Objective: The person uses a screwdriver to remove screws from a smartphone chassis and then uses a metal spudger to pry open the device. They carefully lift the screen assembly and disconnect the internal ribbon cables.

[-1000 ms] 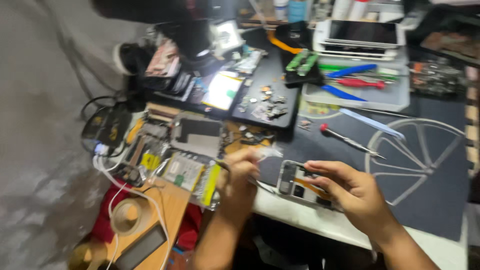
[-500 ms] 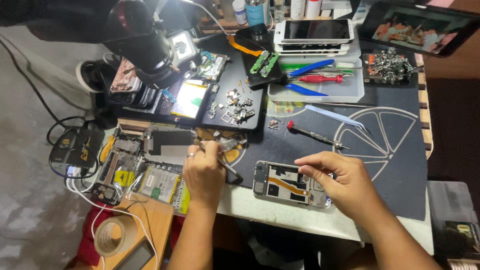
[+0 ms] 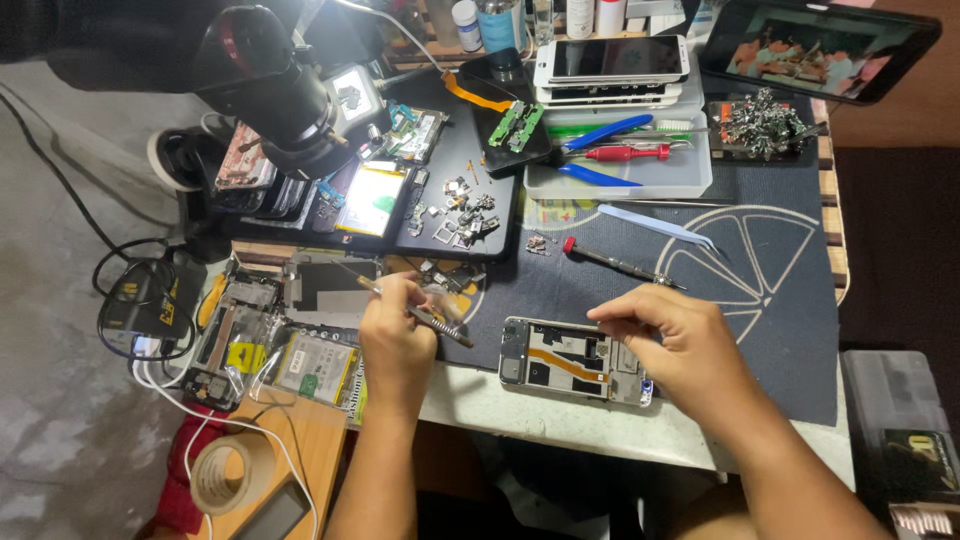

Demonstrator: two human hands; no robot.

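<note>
Phone: opened phone (image 3: 572, 362), flat metal frame with an orange flex strip — at the mat's near edge.
Right hand: right hand (image 3: 680, 345) fingers pinched on its top edge.
Left hand: left hand (image 3: 397, 335), at 9 o'clock, grasping thin tweezers (image 3: 420, 314).
Tray: clear plastic tray (image 3: 690, 170), at 12 o'clock — blue pliers (image 3: 600, 135), red screwdriver (image 3: 628, 153).

Your left hand (image 3: 397, 335): pinches tweezers (image 3: 425, 315) near the mat's (image 3: 780, 330) left edge.
Your right hand (image 3: 680, 345): fingertips rest on the opened phone (image 3: 570, 362) at the mat's front edge.
Screwdriver (image 3: 615, 262): lies mid-mat.
</note>
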